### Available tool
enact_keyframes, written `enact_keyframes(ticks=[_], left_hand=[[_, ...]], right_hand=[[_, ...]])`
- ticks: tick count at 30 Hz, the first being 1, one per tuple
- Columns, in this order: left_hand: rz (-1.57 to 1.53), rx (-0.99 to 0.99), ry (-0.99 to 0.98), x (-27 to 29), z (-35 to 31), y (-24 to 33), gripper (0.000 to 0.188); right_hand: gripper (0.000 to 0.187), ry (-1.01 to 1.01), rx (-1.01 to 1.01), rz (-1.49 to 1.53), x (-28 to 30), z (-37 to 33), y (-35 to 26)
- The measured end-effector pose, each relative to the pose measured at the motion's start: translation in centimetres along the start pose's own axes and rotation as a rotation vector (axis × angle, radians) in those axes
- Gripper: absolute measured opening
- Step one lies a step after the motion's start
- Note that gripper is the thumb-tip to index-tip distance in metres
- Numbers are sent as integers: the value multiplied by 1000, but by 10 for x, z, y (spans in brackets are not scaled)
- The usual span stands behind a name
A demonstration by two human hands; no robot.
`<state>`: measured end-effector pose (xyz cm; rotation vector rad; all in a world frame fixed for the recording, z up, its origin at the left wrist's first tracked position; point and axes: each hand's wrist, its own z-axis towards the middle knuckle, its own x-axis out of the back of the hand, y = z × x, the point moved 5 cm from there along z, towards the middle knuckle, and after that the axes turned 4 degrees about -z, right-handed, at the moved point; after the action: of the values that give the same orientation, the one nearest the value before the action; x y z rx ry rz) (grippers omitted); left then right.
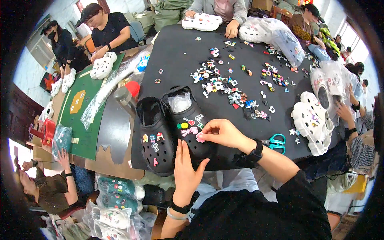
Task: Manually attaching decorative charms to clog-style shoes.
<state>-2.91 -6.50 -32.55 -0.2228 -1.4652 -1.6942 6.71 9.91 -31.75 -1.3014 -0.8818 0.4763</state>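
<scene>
Two black clogs stand side by side at the table's near edge. The left clog [150, 148] carries several small charms, and the right clog [186, 110] has colourful charms on its upper and clear plastic stuffed in its opening. My right hand [224, 135] pinches a pink flower-shaped shoe charm [200, 137] against the right clog's upper. With fingers stretched out, my left hand [187, 170] lies against the side of that clog's toe. Loose shoe charms [218, 83] are scattered over the black tabletop beyond the clogs.
Teal-handled scissors [277, 143] lie right of my right wrist, near a white clog [312, 122] with charms. A metal tumbler [125, 98] and a red round object [132, 88] stand at the left. Bagged clogs [276, 36] lie at the far right. Several people work around the tables.
</scene>
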Motion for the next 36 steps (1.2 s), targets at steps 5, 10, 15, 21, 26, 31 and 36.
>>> enact_keyframes(ticks=[5, 10, 15, 21, 26, 31, 36], left_hand=[[-6, -23, 36, -2, -1, -2, 90], [-14, -33, 25, -2, -1, -2, 83], [-60, -42, 60, 1, 0, -3, 85], [-71, -67, 81, 4, 1, -5, 74], [-27, -60, 73, 6, 4, 2, 72], [138, -25, -64, 13, 9, 10, 71], [200, -27, -102, 17, 17, 13, 66]], right_hand=[[24, 38, 140, -272, -8, 5, -9], [24, -79, -111, -121, -5, 8, -1], [26, -120, -181, -125, -4, 15, -1], [29, -121, -95, -286, -6, 16, -9], [32, -51, -6, -326, -10, 17, -9], [56, 122, 150, -439, 1, 6, -6], [124, 130, -68, -412, 3, 20, 24]])
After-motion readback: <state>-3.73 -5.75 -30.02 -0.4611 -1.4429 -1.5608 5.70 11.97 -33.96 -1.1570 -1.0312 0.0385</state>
